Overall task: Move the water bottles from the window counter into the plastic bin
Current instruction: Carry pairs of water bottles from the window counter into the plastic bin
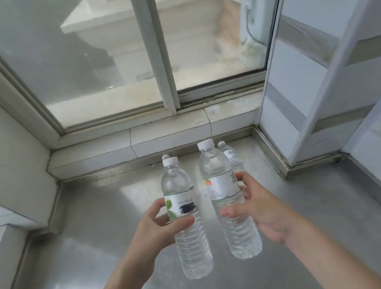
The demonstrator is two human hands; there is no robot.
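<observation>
Two clear water bottles with white caps are held above the steel window counter (pixel 94 229). My left hand (pixel 154 226) grips the left bottle (pixel 188 239) at its label, which has a green leaf and a black smear. My right hand (pixel 261 210) grips the right bottle (pixel 228 202) around its white label. Behind them two more bottles stand on the counter: one (pixel 231 157) shows to the right of the held bottle, and of the other only the cap (pixel 165 157) peeks out behind the left bottle. No plastic bin is in view.
A sliding window (pixel 124 56) with a tiled sill (pixel 170 127) backs the counter. A white tiled wall (pixel 3 144) closes the left side, and a white panelled cabinet (pixel 321 78) stands at the right.
</observation>
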